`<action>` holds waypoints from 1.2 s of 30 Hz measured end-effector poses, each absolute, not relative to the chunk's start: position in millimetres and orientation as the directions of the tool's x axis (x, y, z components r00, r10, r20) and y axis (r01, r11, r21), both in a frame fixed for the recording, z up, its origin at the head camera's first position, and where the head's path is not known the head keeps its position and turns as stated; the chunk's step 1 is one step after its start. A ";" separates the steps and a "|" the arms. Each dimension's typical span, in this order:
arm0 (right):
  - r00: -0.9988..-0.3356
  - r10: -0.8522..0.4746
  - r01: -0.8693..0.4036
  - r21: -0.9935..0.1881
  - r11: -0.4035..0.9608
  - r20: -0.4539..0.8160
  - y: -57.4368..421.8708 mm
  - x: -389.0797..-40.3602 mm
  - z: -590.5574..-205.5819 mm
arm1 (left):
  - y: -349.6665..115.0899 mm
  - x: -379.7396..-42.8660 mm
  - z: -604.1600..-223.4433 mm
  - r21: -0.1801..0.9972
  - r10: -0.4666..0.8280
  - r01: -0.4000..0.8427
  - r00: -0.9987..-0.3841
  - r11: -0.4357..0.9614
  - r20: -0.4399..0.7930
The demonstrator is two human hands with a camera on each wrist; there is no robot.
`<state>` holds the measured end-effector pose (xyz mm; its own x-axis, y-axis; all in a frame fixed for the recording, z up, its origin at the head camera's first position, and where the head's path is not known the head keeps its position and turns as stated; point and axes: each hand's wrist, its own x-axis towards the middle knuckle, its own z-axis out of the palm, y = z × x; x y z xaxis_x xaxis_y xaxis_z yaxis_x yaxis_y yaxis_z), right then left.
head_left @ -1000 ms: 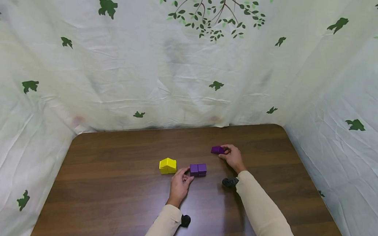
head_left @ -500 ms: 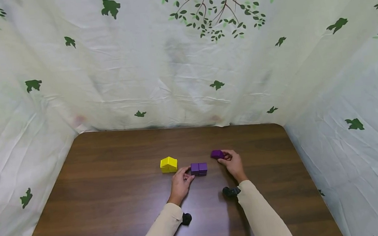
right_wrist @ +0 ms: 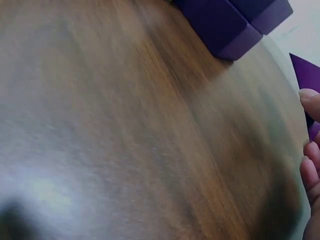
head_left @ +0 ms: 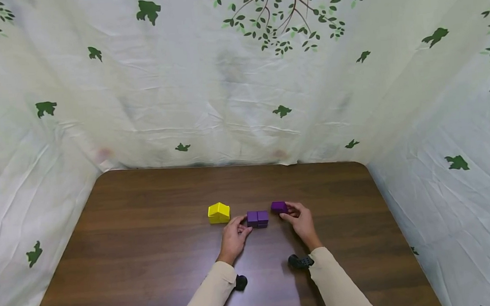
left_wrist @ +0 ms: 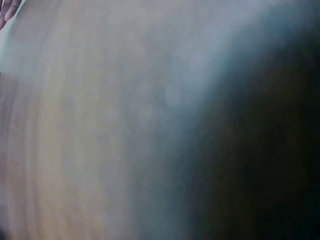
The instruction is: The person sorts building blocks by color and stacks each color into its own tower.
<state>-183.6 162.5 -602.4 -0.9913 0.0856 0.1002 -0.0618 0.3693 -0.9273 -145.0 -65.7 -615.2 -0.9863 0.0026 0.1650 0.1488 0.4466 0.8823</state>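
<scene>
Two purple cube-like blocks (head_left: 257, 219) stand together on the brown table, and their near corner shows in the right wrist view, where the purple blocks (right_wrist: 220, 27) meet along a seam. My left hand (head_left: 232, 241) is at their left end, its index finger and thumb right at the side. My right hand (head_left: 303, 222) pinches a smaller purple block (head_left: 279, 207) with slanted sides, just right of the pair. In the right wrist view the thumb presses this purple block (right_wrist: 305, 75), which shows a pointed corner. A yellow house-shaped block piece (head_left: 219, 213) stands left of the pair.
The brown wooden table (head_left: 149, 254) meets a white curtain (head_left: 206, 89) printed with green leaves at the back and sides. Black wrist cameras (head_left: 241, 282) hang from both cream sleeves (head_left: 214, 292). The left wrist view is mostly blurred.
My right hand has come nearer to me and slightly left, bringing the slanted purple block closer to the purple pair. My left hand, the pair and the yellow piece stay put.
</scene>
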 end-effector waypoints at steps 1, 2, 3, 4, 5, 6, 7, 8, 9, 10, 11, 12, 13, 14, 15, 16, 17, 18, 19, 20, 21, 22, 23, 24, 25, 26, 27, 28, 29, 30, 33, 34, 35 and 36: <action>-0.991 0.087 -0.065 -0.930 0.363 0.103 162.1 -182.3 -601.4 | -65.8 -145.1 -615.1 0.882 0.002 0.147 -0.987 0.448 0.164; -0.991 0.087 -0.063 -0.934 0.352 0.100 161.9 -181.2 -600.6 | -65.8 -145.3 -615.1 0.881 0.004 0.147 -0.987 0.449 0.163; -0.991 0.087 -0.063 -0.938 0.341 0.098 161.7 -179.9 -599.2 | -65.8 -145.6 -614.8 0.883 0.001 0.140 -0.988 0.448 0.156; -0.991 0.087 -0.063 -0.943 0.327 0.097 161.5 -178.6 -596.9 | -65.5 -145.8 -614.6 0.884 -0.001 0.134 -0.989 0.447 0.150; -0.991 0.091 -0.063 -0.950 0.304 0.095 161.3 -177.1 -594.0 | -65.4 -145.9 -614.5 0.884 0.001 0.133 -0.989 0.449 0.149; -0.991 0.088 -0.075 -0.954 0.292 0.105 160.6 -174.9 -588.5 | -65.1 -146.0 -614.3 0.883 0.002 0.132 -0.989 0.451 0.147; -0.990 0.082 -0.086 -0.956 0.282 0.113 159.7 -172.3 -582.7 | -64.9 -146.0 -614.4 0.883 0.004 0.131 -0.989 0.450 0.145; -0.989 0.079 -0.097 -0.957 0.273 0.123 158.6 -169.7 -577.0 | -64.7 -145.9 -614.8 0.883 0.004 0.132 -0.989 0.451 0.146; -0.988 0.074 -0.110 -0.956 0.273 0.135 157.3 -167.0 -570.8 | -64.4 -145.8 -615.0 0.882 0.004 0.134 -0.989 0.452 0.147; -0.987 0.067 -0.122 -0.956 0.268 0.145 155.8 -164.2 -564.3 | -64.2 -145.6 -615.3 0.882 0.004 0.134 -0.989 0.452 0.148; -0.985 0.059 -0.138 -0.952 0.272 0.160 154.2 -161.7 -558.3 | -64.0 -145.3 -615.6 0.883 0.003 0.134 -0.989 0.450 0.149; -0.984 0.049 -0.152 -0.948 0.279 0.172 152.5 -159.4 -553.0 | -63.9 -145.0 -615.9 0.884 0.002 0.137 -0.988 0.448 0.152; -0.983 0.043 -0.160 -0.946 0.282 0.179 151.1 -157.9 -550.2 | -63.8 -144.6 -616.1 0.884 0.002 0.141 -0.988 0.446 0.157; -0.981 0.034 -0.171 -0.943 0.285 0.189 149.7 -156.6 -547.3 | -63.8 -144.4 -616.5 0.884 0.001 0.147 -0.987 0.444 0.163; -0.979 0.024 -0.186 -0.940 0.287 0.201 148.3 -155.5 -544.6 | -63.7 -144.2 -616.9 0.883 0.003 0.156 -0.985 0.443 0.172; -0.977 0.013 -0.203 -0.937 0.285 0.215 146.9 -154.6 -542.7 | -63.8 -144.2 -617.5 0.882 0.004 0.163 -0.984 0.442 0.179; -0.972 0.001 -0.224 -0.932 0.285 0.233 145.6 -154.1 -541.7 | -63.9 -144.3 -617.8 0.883 0.005 0.169 -0.983 0.439 0.186; -0.970 -0.012 -0.238 -0.929 0.285 0.244 144.0 -153.4 -540.3 | -64.0 -144.4 -618.1 0.882 0.004 0.175 -0.981 0.438 0.192; -0.967 -0.025 -0.252 -0.925 0.284 0.255 142.4 -152.7 -538.8 | -64.1 -144.5 -618.2 0.881 0.005 0.179 -0.980 0.438 0.197; -0.962 -0.040 -0.270 -0.919 0.286 0.271 140.8 -152.3 -537.9 | -64.2 -144.5 -618.3 0.881 0.005 0.182 -0.980 0.437 0.200; -0.960 -0.053 -0.280 -0.917 0.284 0.277 139.2 -152.0 -537.1 | -64.3 -144.4 -618.2 0.879 0.004 0.184 -0.979 0.440 0.203; -0.958 -0.065 -0.286 -0.915 0.284 0.279 137.7 -152.0 -536.5 | -64.4 -144.5 -617.9 0.880 0.003 0.183 -0.979 0.439 0.203; -0.956 -0.077 -0.292 -0.912 0.288 0.282 136.0 -152.3 -535.8 | -64.4 -144.5 -617.6 0.880 0.001 0.181 -0.980 0.439 0.201; -0.955 -0.088 -0.297 -0.908 0.296 0.284 134.4 -152.5 -535.2 | -64.4 -144.3 -617.3 0.879 0.000 0.183 -0.979 0.441 0.203; -0.952 -0.099 -0.307 -0.903 0.300 0.290 132.9 -152.8 -534.9 | -64.4 -144.0 -617.1 0.877 0.002 0.185 -0.979 0.443 0.206; -0.949 -0.110 -0.316 -0.897 0.311 0.296 131.5 -153.2 -534.7 | -64.2 -143.7 -617.0 0.877 0.002 0.186 -0.978 0.444 0.206; -0.947 -0.120 -0.320 -0.892 0.320 0.297 130.2 -153.5 -534.1 | -64.1 -143.6 -616.8 0.877 0.003 0.184 -0.979 0.445 0.204; -0.944 -0.126 -0.330 -0.885 0.327 0.305 129.0 -155.1 -537.4 | -64.3 -143.2 -616.5 0.877 0.003 0.178 -0.980 0.446 0.197; -0.940 -0.133 -0.342 -0.879 0.334 0.315 128.0 -156.7 -540.9 | -64.4 -142.9 -616.5 0.877 0.006 0.173 -0.982 0.449 0.191; -0.935 -0.139 -0.354 -0.871 0.341 0.326 127.3 -158.5 -544.9 | -64.4 -142.9 -616.6 0.876 0.009 0.170 -0.983 0.451 0.186; -0.931 -0.151 -0.366 -0.860 0.355 0.333 125.6 -164.9 -557.4 | -64.3 -142.9 -615.6 0.883 0.006 0.145 -0.987 0.447 0.160; -0.931 -0.155 -0.364 -0.862 0.353 0.330 125.2 -167.3 -561.9 | -64.3 -143.0 -615.3 0.884 0.004 0.141 -0.988 0.445 0.155; -0.931 -0.164 -0.365 -0.859 0.360 0.326 124.5 -168.6 -563.1 | -64.6 -143.2 -615.1 0.883 0.006 0.145 -0.987 0.446 0.159; -0.932 -0.174 -0.361 -0.857 0.367 0.318 123.6 -169.7 -563.9 | -64.9 -143.4 -614.6 0.886 0.000 0.140 -0.988 0.442 0.156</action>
<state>-169.7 123.6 -563.9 -0.9320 -0.1744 0.3178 -0.3610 0.3670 -0.8573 -143.4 -64.9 -614.6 -0.9878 -0.0002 0.1557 0.1395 0.4422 0.8860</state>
